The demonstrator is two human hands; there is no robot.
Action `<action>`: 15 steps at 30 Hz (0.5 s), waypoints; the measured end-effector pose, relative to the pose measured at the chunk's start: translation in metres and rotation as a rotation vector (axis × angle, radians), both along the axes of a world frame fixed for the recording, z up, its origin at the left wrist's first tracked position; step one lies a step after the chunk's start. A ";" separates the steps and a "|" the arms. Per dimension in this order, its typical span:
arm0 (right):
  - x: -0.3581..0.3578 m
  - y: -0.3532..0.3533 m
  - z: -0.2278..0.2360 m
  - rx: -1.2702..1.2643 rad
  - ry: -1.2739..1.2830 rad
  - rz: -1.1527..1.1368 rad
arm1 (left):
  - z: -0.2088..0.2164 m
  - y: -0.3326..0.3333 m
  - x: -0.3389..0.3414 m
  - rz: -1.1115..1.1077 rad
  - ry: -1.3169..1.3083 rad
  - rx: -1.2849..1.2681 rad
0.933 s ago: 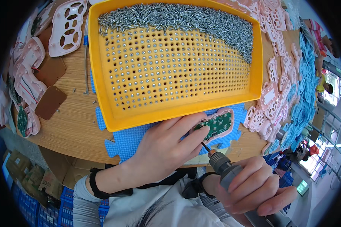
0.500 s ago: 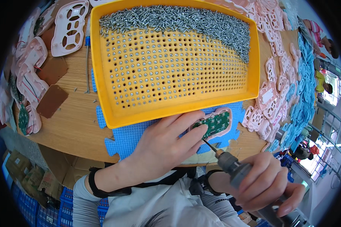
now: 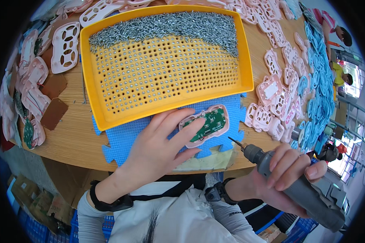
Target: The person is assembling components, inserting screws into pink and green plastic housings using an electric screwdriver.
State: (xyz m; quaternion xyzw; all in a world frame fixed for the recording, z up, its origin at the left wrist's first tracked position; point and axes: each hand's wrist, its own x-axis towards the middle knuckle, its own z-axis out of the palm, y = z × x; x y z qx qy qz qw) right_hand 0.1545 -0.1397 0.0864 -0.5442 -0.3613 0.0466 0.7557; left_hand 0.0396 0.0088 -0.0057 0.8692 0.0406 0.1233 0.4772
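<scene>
My left hand [image 3: 158, 139] steadies a pink plastic shell [image 3: 227, 121] on a blue foam mat [image 3: 121, 141]. A green circuit board [image 3: 215, 121] sits inside the shell. One finger presses on the board, the thumb lies by the shell's near edge, and the other fingers are at its far left side, partly hiding it. My right hand [image 3: 286, 170] is wrapped round a grey electric screwdriver [image 3: 312, 198]. Its thin bit points up and left, apart from the shell, to the right of the mat's near corner.
Beyond the mat stands a yellow tray [image 3: 244, 60] with a perforated plate and heaped small screws [image 3: 170, 26]. Pink shells [image 3: 269, 91] and blue parts [image 3: 314, 105] pile up at the right. More shells, boards and brown sheets [image 3: 54, 114] lie left. Other people are at far right.
The screwdriver has pulled away from the board, to the right. The view has shifted, so the tray and shell appear further left. My left hand stays on the shell.
</scene>
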 end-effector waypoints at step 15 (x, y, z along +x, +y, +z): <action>0.011 0.011 -0.004 0.004 -0.034 0.291 | -0.001 0.003 -0.002 -0.007 -0.032 -0.067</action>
